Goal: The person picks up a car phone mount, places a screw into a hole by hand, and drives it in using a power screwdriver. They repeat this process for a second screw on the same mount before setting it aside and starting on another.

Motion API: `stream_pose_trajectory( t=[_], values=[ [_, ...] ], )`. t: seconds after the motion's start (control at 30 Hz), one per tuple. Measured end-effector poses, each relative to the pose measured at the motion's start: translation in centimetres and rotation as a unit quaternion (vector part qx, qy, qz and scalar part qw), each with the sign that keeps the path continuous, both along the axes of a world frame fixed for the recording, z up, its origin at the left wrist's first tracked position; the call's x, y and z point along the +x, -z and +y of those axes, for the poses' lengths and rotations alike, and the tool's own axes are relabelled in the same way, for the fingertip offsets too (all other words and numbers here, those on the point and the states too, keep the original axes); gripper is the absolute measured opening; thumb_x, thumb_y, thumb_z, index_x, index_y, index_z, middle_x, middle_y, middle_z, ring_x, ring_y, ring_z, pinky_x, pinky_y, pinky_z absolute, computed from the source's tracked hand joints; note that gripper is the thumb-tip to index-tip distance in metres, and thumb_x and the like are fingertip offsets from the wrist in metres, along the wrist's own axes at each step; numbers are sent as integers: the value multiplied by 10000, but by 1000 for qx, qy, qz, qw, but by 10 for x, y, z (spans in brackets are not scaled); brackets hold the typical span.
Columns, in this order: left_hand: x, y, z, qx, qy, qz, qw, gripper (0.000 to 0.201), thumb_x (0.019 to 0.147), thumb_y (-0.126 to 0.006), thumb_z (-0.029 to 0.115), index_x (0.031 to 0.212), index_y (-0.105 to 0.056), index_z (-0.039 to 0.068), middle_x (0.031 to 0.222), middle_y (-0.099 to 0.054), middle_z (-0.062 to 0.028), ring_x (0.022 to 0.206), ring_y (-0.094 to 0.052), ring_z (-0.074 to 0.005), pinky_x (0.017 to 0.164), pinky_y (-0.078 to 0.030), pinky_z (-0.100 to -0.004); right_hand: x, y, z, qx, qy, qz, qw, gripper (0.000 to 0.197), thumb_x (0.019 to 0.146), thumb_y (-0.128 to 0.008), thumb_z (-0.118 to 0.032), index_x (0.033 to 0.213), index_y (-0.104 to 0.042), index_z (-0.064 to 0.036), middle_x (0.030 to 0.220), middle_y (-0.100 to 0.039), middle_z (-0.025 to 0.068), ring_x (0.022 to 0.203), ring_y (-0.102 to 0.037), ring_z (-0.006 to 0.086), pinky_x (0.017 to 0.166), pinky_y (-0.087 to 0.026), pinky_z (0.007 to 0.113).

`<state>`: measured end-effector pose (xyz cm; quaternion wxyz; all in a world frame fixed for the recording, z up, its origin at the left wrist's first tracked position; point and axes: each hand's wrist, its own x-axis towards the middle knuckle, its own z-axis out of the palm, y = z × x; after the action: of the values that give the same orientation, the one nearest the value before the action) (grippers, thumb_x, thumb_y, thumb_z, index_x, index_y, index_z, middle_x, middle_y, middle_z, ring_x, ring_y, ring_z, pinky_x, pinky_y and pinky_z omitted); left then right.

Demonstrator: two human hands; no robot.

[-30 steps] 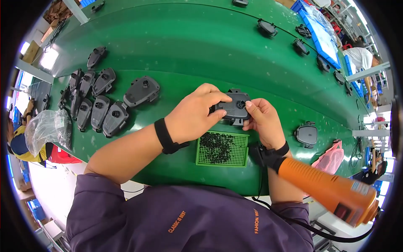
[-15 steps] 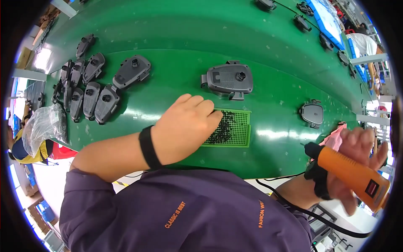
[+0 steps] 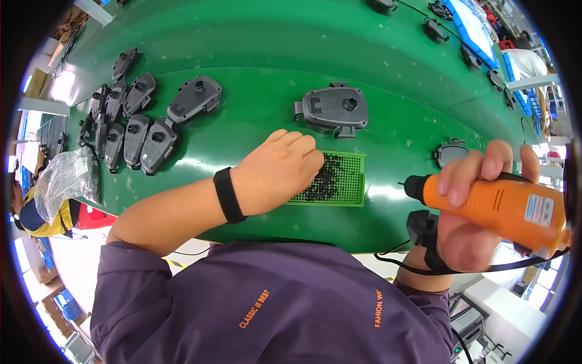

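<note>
Counter (image 3: 257, 97) stretches open left and right of the knobbed grey housing (image 3: 333, 110), beyond the green tray (image 3: 353, 181), well in from the front edge (image 3: 357, 252). Left hand (image 3: 279, 173) bunches over the tray, contents untellable; right hand (image 3: 464, 238) grips an orange power screwdriver (image 3: 479, 200).

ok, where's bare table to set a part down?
Two patches of bare table: between the middle case and the left cluster of cases; and between the middle case and the right case, beyond the tip of the orange tool. Crowded: the left cluster beside the plastic bag, and the green tray, partly covered by the left hand.
</note>
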<state>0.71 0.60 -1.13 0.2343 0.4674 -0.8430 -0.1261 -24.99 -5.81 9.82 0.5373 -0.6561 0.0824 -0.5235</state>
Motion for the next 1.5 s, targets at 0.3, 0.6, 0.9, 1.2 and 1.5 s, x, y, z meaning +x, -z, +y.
stream_pose_trajectory(
  t=[0.3,0.6,0.9,1.2,1.5],
  values=[
    [3,-31,-1,264,-69,298,915,141,894,-713,7,1018,-646,19,888,-660,-65,821,-668,-158,750,-528,-295,29,-10,-26,23,23,64,997,814,933,-714,-465,1535,-323,-82,995,-529,83,793,-566,168,725,-479,350],
    [-12,-26,-20,354,-42,583,730,228,947,-659,-81,1160,-684,-4,1015,-719,-71,942,-694,-130,864,-566,-266,36,0,-39,31,-153,-41,987,563,961,-682,-387,1381,-428,-112,876,-570,17,724,-572,146,692,-498,327],
    [-22,-17,-22,352,2,646,677,281,953,-656,-78,1223,-687,-8,1065,-734,-89,987,-705,-142,874,-572,-269,38,3,-44,15,-177,-48,983,515,968,-677,-365,1354,-441,-120,819,-578,11,684,-576,143,647,-510,329],
    [-20,-17,-22,364,-2,647,670,267,957,-653,-76,1211,-698,-8,1070,-740,-90,987,-706,-141,878,-573,-275,41,3,-39,23,-160,-54,985,509,967,-679,-356,1349,-442,-118,816,-578,15,685,-575,148,658,-509,335],
    [-24,-26,-23,370,-27,632,680,224,955,-655,-64,1159,-721,1,1060,-751,-89,1012,-717,-173,879,-575,-297,42,1,-36,26,-166,-44,985,467,978,-660,-336,1332,-445,-120,837,-585,22,701,-574,150,691,-509,339]
  ],
)
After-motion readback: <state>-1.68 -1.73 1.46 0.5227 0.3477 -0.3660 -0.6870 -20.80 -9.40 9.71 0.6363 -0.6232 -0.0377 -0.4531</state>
